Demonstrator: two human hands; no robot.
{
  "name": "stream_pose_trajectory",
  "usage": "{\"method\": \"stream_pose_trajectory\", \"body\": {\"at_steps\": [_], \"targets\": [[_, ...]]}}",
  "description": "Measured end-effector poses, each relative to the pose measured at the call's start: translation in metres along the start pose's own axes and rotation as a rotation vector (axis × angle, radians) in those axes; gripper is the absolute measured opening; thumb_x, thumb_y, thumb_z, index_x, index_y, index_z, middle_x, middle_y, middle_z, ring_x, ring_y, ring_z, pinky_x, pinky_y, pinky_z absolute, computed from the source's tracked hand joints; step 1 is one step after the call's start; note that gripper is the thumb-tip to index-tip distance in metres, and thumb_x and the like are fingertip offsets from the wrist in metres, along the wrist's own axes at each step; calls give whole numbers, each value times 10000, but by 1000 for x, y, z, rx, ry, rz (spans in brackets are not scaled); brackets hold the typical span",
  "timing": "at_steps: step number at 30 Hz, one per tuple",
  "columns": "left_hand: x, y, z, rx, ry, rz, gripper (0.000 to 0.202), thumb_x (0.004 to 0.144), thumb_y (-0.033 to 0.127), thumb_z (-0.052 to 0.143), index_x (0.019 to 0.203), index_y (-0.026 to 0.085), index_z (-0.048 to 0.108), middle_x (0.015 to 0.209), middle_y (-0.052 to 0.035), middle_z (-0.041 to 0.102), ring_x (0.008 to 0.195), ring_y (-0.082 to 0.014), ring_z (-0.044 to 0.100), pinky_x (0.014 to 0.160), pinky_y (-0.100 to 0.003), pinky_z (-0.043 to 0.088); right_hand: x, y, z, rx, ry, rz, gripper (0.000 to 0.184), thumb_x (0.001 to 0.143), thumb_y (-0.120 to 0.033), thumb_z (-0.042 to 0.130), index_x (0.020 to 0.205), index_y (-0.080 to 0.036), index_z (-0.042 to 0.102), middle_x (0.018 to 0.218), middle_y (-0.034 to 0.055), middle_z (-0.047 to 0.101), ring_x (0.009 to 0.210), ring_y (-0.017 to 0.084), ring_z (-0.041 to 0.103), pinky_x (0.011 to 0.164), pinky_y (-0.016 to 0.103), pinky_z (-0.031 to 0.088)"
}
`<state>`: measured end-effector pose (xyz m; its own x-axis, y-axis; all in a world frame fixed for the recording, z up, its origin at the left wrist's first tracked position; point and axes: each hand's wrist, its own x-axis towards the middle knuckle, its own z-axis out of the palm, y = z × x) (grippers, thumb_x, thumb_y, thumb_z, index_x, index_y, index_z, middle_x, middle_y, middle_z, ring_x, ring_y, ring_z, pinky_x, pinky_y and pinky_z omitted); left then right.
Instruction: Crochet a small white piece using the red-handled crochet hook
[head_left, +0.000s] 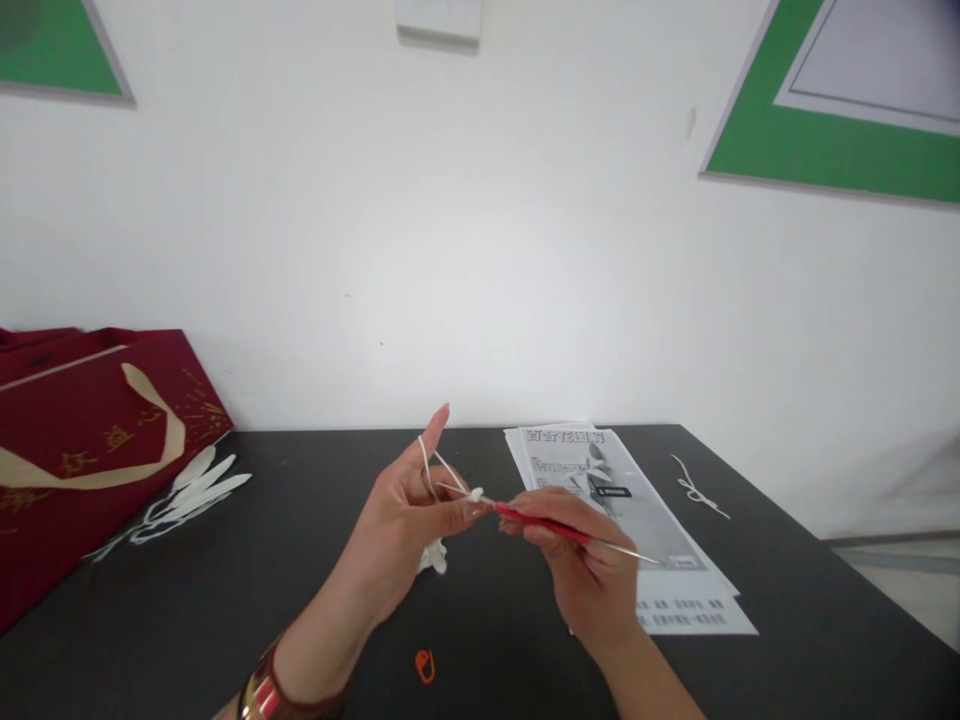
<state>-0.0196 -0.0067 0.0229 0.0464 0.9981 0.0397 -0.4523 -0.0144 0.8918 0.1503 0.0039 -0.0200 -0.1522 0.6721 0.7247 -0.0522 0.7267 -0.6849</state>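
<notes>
The likeliest trouble lies at the hook's working end: if the right hand (581,550) pulls back at a poor angle, the loop could slide off the metal, since the white work (475,495) around it is very small. The yarn (427,465), wound on the raised index finger of the left hand (409,510), could also go slack if that finger drops, or make too tight a stitch if it lifts too far. A clumsy poke might split the strand. Whether the tip has caught the yarn is too small to tell.

The left hand is nearly closed, its thumb and fingertips pinching the white work just in front of the body, above the table (510,660). The right hand closes around the hook (562,529), whose slim metal shaft sticks out past a smooth red grip. A lumpy white piece (433,557) hangs beneath the left hand; whether it joins the pinched bit cannot be told.

The table is matt and dark. On it lie a flat, orange, looped plastic marker (425,666), a curly yarn scrap (699,493) and thin printed sheets (675,590), overlapping near the right hand. To the left, long, pointed white petals (201,492) with trailing threads rest beside a stiff, dark red bag (97,435) with 1 pale ribbon handle in clear view.
</notes>
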Motion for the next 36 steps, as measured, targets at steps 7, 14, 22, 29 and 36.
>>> {"method": "stream_pose_trajectory", "body": {"at_steps": [7,14,22,29,36], "targets": [[-3,5,2,91,6,-29,1036,600,103,817,1477,236,282,589,50,636,515,-79,511,532,-190,351,4,-5,-10,-49,-72,-71,298,843,-60,603,1041,-268,683,922,58,685,751,179,657,606,296,534],[-3,8,-3,121,-62,-112,1024,617,96,813,1478,230,275,586,53,624,539,-86,533,554,-199,355,5,-12,-15,-95,-124,-90,297,833,-47,605,1034,-251,679,896,52,666,751,171,640,618,288,497],[-4,10,-8,162,-145,-167,1027,656,93,790,1492,260,216,620,46,648,589,-107,584,580,-215,349,6,-16,-19,-83,-144,-90,278,832,-50,607,1028,-231,683,877,50,654,731,162,619,601,282,469],[-4,12,-11,164,-189,-200,983,686,80,769,1487,268,230,632,43,644,621,-123,624,601,-229,375,6,-17,-21,-51,-167,-77,277,826,-37,608,1019,-218,687,871,44,647,726,150,608,597,274,458],[-3,10,-16,172,-204,-206,975,694,85,770,1485,278,234,650,36,653,643,-127,633,615,-233,373,6,-18,-23,-42,-173,-73,266,832,-49,606,1019,-219,686,863,44,649,716,155,605,590,285,450]]}}
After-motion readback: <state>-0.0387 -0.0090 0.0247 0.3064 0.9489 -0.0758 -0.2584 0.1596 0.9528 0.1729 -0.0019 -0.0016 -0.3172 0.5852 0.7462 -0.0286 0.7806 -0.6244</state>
